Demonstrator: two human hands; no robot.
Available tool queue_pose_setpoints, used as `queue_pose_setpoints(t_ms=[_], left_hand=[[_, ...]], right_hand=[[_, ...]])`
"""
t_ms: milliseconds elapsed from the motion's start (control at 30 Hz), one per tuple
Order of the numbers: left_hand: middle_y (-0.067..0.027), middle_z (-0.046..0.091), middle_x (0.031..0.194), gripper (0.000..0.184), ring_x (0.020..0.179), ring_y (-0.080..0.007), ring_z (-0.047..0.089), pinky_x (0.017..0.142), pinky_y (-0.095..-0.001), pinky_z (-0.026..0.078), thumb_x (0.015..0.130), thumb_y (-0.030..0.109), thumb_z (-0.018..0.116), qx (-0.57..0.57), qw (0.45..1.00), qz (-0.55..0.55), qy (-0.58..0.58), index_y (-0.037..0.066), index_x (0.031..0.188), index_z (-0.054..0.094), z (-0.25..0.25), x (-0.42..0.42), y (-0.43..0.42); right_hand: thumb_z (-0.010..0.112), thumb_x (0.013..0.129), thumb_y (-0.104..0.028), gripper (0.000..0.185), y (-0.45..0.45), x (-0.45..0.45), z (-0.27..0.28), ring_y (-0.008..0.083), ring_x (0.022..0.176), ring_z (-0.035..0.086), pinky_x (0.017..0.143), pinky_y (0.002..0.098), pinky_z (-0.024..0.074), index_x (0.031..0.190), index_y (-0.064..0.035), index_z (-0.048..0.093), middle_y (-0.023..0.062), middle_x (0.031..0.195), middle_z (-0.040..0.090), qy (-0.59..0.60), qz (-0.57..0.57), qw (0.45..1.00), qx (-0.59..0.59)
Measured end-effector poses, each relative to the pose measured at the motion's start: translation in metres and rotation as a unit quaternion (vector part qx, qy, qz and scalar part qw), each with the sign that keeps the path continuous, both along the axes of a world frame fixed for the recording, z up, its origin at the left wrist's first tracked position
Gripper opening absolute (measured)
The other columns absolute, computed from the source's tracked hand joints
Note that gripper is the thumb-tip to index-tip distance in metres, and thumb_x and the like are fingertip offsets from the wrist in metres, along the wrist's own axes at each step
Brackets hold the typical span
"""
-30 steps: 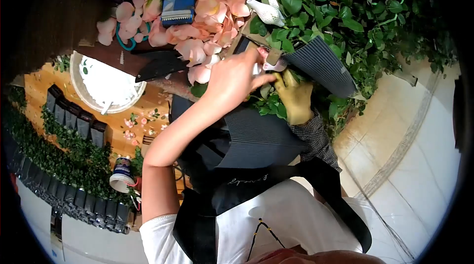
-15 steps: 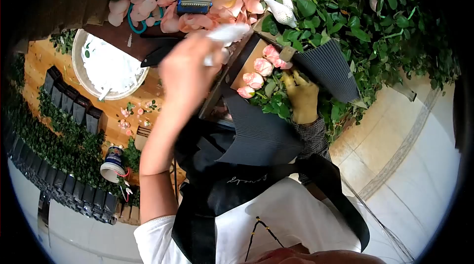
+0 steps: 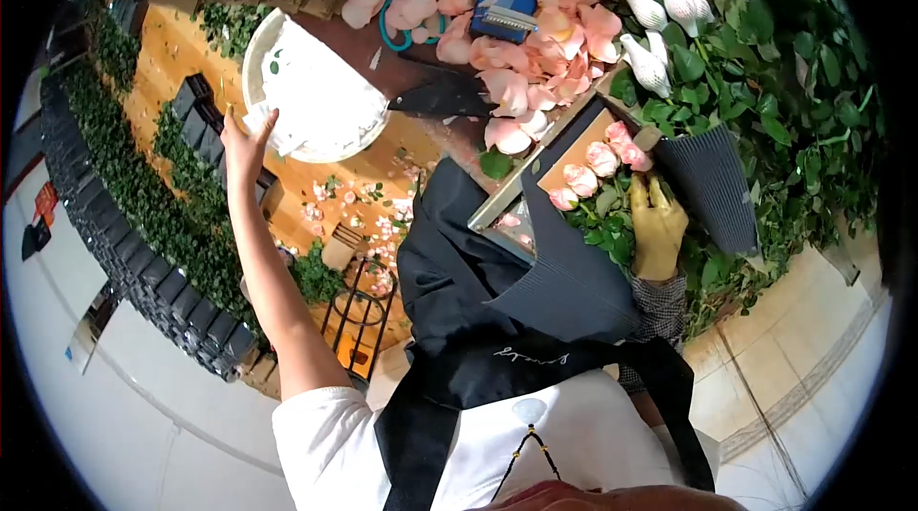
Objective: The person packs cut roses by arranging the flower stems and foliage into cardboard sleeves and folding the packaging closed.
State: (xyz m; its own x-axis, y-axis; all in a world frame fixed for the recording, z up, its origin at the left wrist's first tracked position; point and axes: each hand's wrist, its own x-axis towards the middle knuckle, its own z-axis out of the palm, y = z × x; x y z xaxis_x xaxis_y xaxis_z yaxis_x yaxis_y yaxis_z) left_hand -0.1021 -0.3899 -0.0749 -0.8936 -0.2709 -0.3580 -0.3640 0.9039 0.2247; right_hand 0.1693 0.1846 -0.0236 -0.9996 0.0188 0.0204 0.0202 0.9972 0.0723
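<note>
My bare left hand (image 3: 247,143) is stretched out to the left at the rim of a round tub (image 3: 368,133). Its thumb and fingers are apart, with a white foam net (image 3: 256,116) beside the fingertips. More white nets fill the tub. At the right, my right hand (image 3: 658,229), in a yellowish glove, has its fingers bent over the stems and leaves below a row of pink roses (image 3: 601,159). The roses lie on brown card, between dark ribbed wrapping paper (image 3: 574,277) and another ribbed sheet (image 3: 712,186).
Loose pink petals (image 3: 574,33), a blue tool (image 3: 507,2) and a black blade (image 3: 445,95) lie at the top. White-netted buds (image 3: 684,2) and leafy stems are at the upper right. Rows of dark-wrapped bundles (image 3: 143,262) stand left; a black metal rack (image 3: 359,315) is below.
My left hand has swung left from the roses to the tub, carrying the white net. The roses are uncovered of netting. My gloved hand stays at the stems while the view has turned left.
</note>
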Motion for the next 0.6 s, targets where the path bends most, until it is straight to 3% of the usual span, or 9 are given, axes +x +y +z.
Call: queue_pose_setpoints(t_ms=[33,133,200,267,333,400,467,533,600], left_hand=[[-0.0314,0.018,0.158,0.115,0.141,-0.0467,0.035,0.109,-0.05,0.043,0.079,0.07,0.072,0.009,0.999,-0.028,-0.02,0.004,0.158,0.02,0.016,0.0,0.019],[-0.0217,0.063,0.13,0.064,0.117,-0.0354,0.064,0.101,-0.0459,0.05,0.097,0.048,0.062,-0.066,0.989,-0.1,-0.092,0.002,0.14,0.054,0.059,0.022,0.089],[-0.0155,0.074,0.104,0.041,0.095,-0.0281,0.072,0.088,-0.0394,0.054,0.101,0.036,0.058,0.116,0.979,-0.152,-0.075,0.002,0.121,0.068,0.094,0.051,0.162],[-0.0155,0.074,0.097,0.027,0.089,-0.0229,0.071,0.082,-0.0352,0.054,0.098,0.025,0.062,0.3,0.913,-0.255,-0.103,0.002,0.108,0.072,0.111,0.081,0.214],[-0.0138,0.073,0.093,0.021,0.086,-0.0217,0.071,0.077,-0.0338,0.054,0.095,0.019,0.065,0.333,0.856,-0.385,-0.089,0.001,0.102,0.071,0.139,0.086,0.257],[-0.0134,0.073,0.091,0.02,0.083,-0.021,0.071,0.073,-0.0334,0.054,0.095,0.018,0.065,0.425,0.832,-0.345,-0.093,-0.001,0.101,0.068,0.132,0.089,0.289],[-0.0171,0.073,0.095,0.028,0.088,-0.0241,0.073,0.075,-0.0366,0.055,0.094,0.018,0.065,0.45,0.804,-0.363,-0.137,-0.002,0.114,0.067,0.125,0.084,0.324],[-0.0182,0.073,0.099,0.036,0.089,-0.0291,0.072,0.078,-0.0385,0.055,0.092,0.019,0.066,0.431,0.789,-0.427,-0.096,-0.002,0.121,0.065,0.098,0.088,0.352],[-0.0186,0.071,0.099,0.046,0.091,-0.0352,0.069,0.081,-0.0424,0.054,0.085,0.026,0.071,0.345,0.805,-0.474,-0.094,0.001,0.124,0.065,0.084,0.093,0.372]], right_hand=[[0.069,0.092,-0.018,0.021,-0.005,-0.006,0.006,0.035,0.06,0.064,0.056,0.0409,0.0524,0.109,-0.0079,0.073,0.0176,0.075,0.069,0.002,-0.007,1.0,0.004],[0.069,0.091,-0.015,0.022,-0.019,-0.009,0.028,0.0322,0.063,0.066,0.056,0.0393,0.0516,0.112,-0.0063,0.071,0.0168,0.08,0.071,-0.05,-0.125,0.988,-0.07],[0.07,0.086,-0.01,0.022,-0.01,0.001,0.028,0.0223,0.059,0.064,0.051,0.0345,0.0511,0.108,-0.0095,0.072,0.0041,0.094,0.075,-0.033,-0.069,0.988,-0.134],[0.069,0.087,-0.008,0.03,-0.01,-0.006,0.062,0.0246,0.065,0.066,0.059,0.0351,0.0534,0.116,-0.007,0.071,0.0072,0.093,0.075,-0.08,0.035,0.995,-0.043],[0.067,0.088,-0.005,0.038,-0.029,-0.022,0.106,0.0265,0.075,0.068,0.07,0.0357,0.0543,0.126,-0.0067,0.067,0.0095,0.098,0.075,-0.049,-0.094,0.939,-0.327],[0.066,0.09,-0.003,0.043,-0.041,-0.023,0.132,0.0246,0.084,0.07,0.077,0.0342,0.0533,0.133,-0.0066,0.063,0.0097,0.094,0.074,-0.016,-0.157,0.897,-0.413],[0.068,0.091,-0.012,0.034,-0.046,-0.028,0.13,0.0235,0.079,0.071,0.073,0.0345,0.0553,0.125,-0.0061,0.067,0.0109,0.087,0.073,0.025,-0.185,0.913,-0.361],[0.07,0.091,-0.026,0.031,-0.037,-0.023,0.088,0.0237,0.067,0.071,0.063,0.0358,0.0571,0.115,-0.0069,0.069,0.0106,0.078,0.072,-0.07,-0.204,0.972,-0.092],[0.073,0.089,-0.032,0.035,-0.036,-0.029,0.061,0.0295,0.066,0.069,0.06,0.0381,0.056,0.114,-0.0077,0.068,0.0106,0.077,0.07,-0.08,-0.195,0.976,-0.055]])
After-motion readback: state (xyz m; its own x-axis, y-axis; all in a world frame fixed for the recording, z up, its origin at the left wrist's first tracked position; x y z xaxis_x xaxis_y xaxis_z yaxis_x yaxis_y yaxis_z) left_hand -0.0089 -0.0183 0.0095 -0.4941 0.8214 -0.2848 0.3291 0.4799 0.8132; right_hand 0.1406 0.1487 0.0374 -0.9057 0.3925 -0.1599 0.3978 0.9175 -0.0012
